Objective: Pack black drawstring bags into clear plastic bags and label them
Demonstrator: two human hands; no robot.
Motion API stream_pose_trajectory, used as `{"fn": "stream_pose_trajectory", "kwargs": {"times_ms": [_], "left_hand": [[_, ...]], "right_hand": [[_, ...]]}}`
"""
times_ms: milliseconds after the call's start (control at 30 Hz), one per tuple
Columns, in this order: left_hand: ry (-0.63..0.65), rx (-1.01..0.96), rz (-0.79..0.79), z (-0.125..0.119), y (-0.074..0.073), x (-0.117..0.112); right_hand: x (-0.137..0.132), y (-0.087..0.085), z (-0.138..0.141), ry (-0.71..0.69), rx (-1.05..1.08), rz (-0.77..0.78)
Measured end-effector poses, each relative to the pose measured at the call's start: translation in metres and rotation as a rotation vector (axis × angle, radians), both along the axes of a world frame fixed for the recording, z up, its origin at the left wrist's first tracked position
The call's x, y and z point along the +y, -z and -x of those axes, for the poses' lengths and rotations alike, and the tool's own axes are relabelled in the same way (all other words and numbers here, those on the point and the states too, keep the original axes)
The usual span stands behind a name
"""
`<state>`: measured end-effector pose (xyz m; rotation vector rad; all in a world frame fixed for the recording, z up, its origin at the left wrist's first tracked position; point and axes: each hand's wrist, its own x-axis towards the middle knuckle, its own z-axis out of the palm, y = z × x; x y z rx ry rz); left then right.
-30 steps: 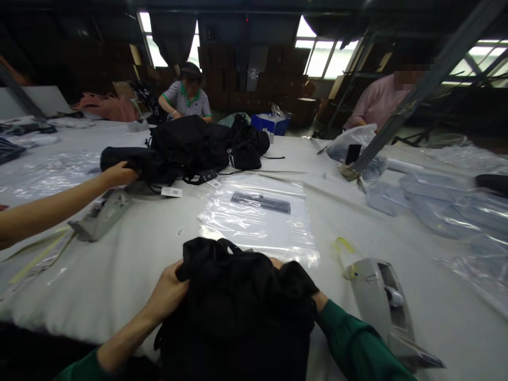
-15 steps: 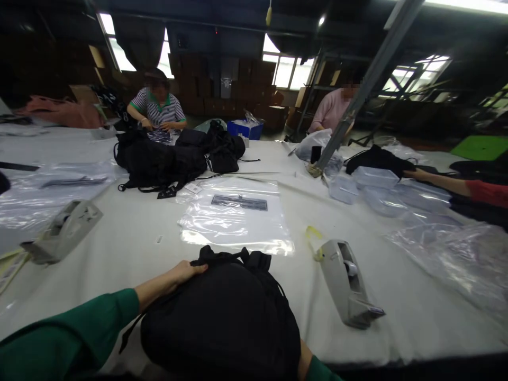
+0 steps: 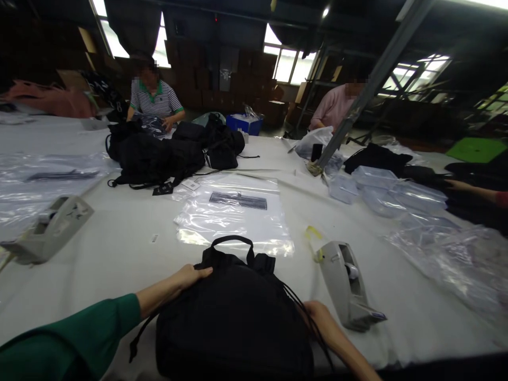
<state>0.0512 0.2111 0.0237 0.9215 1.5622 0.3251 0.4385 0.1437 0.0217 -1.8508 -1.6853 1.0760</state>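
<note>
A black drawstring backpack (image 3: 234, 317) stands at the near edge of the table, its top handle loop raised and cords hanging at both sides. My left hand (image 3: 192, 276) grips its upper left edge, thumb on the near face and the other fingers hidden behind the fabric. At the backpack's right side, my right hand (image 3: 317, 320) is closed on the side fabric near the cords, its fingertips partly hidden. Just beyond the backpack lies a stack of clear plastic bags (image 3: 238, 217) with a printed dark block.
Tape dispensers stand at right (image 3: 349, 286) and left (image 3: 55, 227). A pile of black bags (image 3: 159, 156) lies farther back, clear plastic packs (image 3: 381, 190) at right. A slanted metal post (image 3: 357, 106) rises from the table. Co-workers are across the table and at right.
My right hand has come up into view along the backpack's right side. The backpack has shifted slightly right and its handle loop now stands up. My left hand keeps its grip.
</note>
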Motion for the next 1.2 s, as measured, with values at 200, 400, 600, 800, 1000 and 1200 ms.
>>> {"fn": "stream_pose_trajectory", "kwargs": {"times_ms": [200, 400, 600, 800, 1000, 1200], "left_hand": [[0.055, 0.164, -0.481, -0.005, -0.032, 0.013], [0.797, -0.135, -0.638, -0.043, -0.061, 0.032], [0.932, -0.091, -0.584, -0.061, -0.028, 0.022], [0.876, -0.024, -0.748, -0.068, -0.002, 0.012], [0.736, 0.006, -0.946, -0.055, -0.002, 0.001], [0.599, 0.18, -0.969, -0.052, -0.022, 0.013]], "right_hand": [[0.067, -0.082, 0.024, -0.016, -0.107, -0.369], [0.148, -0.048, 0.117, -0.353, -0.268, -0.282], [0.157, -0.006, 0.127, -0.429, -0.338, -0.191], [0.149, -0.041, 0.117, -0.485, -0.252, -0.256], [0.097, -0.041, 0.095, -0.551, -0.207, -0.215], [0.086, -0.037, 0.092, -0.543, -0.179, -0.157]]}}
